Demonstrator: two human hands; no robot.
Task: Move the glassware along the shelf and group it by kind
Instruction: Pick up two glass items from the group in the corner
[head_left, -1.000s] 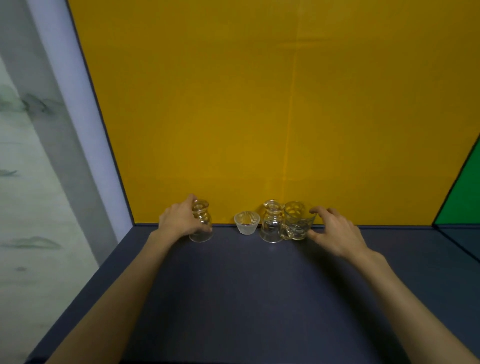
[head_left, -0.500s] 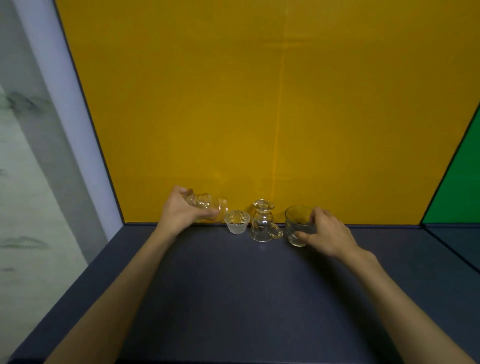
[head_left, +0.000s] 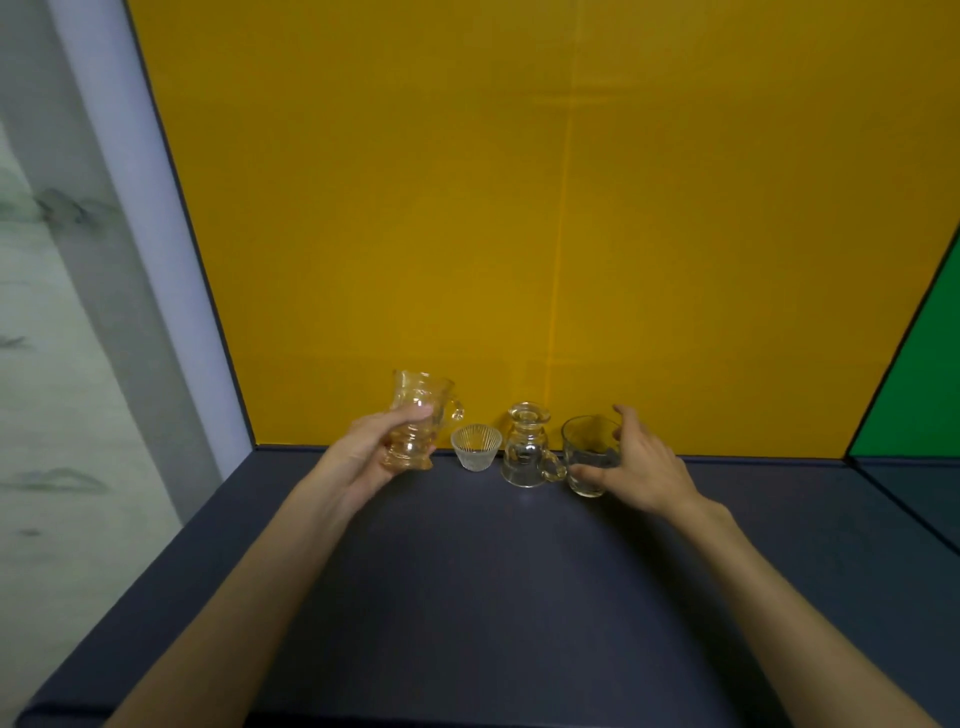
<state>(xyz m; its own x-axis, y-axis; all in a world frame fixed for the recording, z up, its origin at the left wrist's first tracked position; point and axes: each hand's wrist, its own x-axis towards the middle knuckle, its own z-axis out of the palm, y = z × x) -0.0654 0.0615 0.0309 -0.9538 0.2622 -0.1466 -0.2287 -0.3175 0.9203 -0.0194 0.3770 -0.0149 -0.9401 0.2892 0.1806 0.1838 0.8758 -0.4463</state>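
Counting two mugs (head_left: 422, 418), two cups (head_left: 589, 457).

No text, label, brand, number or sign can be read anywhere: not on the glassware, the shelf, or the walls behind it.

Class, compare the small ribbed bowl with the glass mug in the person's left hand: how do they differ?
The ribbed bowl stands on the shelf untouched; the mug is gripped by the left hand. The bowl is short and has no handle; the mug is taller, with a side handle. Both are clear glass with open mouths upward.
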